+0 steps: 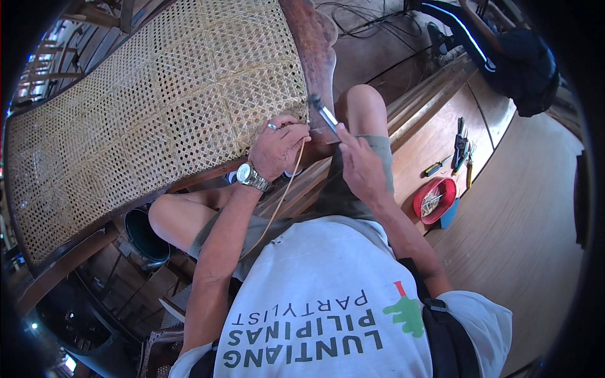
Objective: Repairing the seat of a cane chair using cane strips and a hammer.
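A woven cane panel (157, 94) set in a dark carved wooden frame (315, 57) slants across my upper left. At the panel's near right corner, my left hand (277, 150) is closed, its fingertips pinched at the frame's edge. A thin cane strip (282, 203) runs from those fingertips down toward my lap. Whether they also grip some small piece there is hard to make out. In my right hand (364, 165) is a hammer (326, 117), gripped by its handle. Its dark head is raised beside the frame, close to my left fingertips and apart from them.
On the wooden board to my right lie a screwdriver (435, 169), several other hand tools (462, 146) and a red bowl (439, 184) of small pale sticks. A dark bucket (146, 236) stands by my left knee. Another person (513, 57) is at the far right; cables (378, 22) lie beyond the frame.
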The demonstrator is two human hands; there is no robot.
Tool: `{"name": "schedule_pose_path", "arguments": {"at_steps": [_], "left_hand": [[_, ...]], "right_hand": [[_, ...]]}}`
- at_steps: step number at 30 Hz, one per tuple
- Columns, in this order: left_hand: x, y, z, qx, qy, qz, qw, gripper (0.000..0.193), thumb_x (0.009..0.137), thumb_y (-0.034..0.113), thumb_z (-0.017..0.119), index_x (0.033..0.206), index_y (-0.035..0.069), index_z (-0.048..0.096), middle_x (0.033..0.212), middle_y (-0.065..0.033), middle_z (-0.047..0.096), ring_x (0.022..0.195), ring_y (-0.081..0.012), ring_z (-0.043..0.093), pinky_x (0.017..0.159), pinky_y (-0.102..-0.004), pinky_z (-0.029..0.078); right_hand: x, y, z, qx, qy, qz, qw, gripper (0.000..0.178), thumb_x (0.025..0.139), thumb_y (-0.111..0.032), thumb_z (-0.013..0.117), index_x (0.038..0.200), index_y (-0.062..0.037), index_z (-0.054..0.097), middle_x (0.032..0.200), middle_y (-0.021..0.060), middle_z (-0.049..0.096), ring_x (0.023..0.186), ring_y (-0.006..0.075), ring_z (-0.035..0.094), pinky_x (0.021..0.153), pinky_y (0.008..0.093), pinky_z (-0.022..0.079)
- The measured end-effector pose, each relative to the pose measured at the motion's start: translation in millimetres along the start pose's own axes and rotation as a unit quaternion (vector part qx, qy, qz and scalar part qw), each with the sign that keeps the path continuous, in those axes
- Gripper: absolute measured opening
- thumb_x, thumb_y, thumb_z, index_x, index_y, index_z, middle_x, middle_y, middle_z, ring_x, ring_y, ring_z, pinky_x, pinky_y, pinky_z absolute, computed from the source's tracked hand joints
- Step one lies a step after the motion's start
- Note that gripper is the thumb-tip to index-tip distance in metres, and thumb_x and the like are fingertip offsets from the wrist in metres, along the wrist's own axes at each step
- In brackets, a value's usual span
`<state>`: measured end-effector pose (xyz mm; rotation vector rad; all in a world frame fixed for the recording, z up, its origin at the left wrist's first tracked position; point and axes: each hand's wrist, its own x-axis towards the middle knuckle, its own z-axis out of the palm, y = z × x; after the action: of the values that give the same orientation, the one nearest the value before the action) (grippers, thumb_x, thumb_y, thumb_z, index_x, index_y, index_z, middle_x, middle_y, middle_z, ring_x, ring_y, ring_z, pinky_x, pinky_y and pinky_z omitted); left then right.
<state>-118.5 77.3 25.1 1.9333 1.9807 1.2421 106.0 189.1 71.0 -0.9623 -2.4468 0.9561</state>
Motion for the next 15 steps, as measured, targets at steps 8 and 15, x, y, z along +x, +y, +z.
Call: {"name": "schedule_pose_path", "arguments": {"at_steps": [8,15], "left_hand": [[3.3,5.6,-3.8,0.001,0.004,-0.019,1.000,0.022,0.091,0.007,0.078,0.113,0.009,0.076,0.102,-0.0088,0.077,0.106,-0.0297,0.071,0.088,-0.0430,0.057],[0.6,-0.1,-0.5,-0.007,0.002,-0.018,1.000,0.025,0.089,0.016,0.082,0.112,0.012,0.072,0.115,-0.0030,0.075,0.113,-0.0265,0.068,0.096,-0.0457,0.054]], "right_hand": [[-0.5,0.3,1.2,0.031,0.052,-0.042,0.997,0.048,0.107,-0.011,0.063,0.155,-0.0155,0.058,0.096,0.0196,0.064,0.083,0.0419,0.065,0.075,0.0524,0.053],[-0.1,16.6,-5.7,0.063,0.105,0.035,0.992,0.041,0.113,-0.019,0.058,0.153,-0.0101,0.055,0.085,0.0124,0.059,0.073,0.0162,0.056,0.068,0.0353,0.050]]}}
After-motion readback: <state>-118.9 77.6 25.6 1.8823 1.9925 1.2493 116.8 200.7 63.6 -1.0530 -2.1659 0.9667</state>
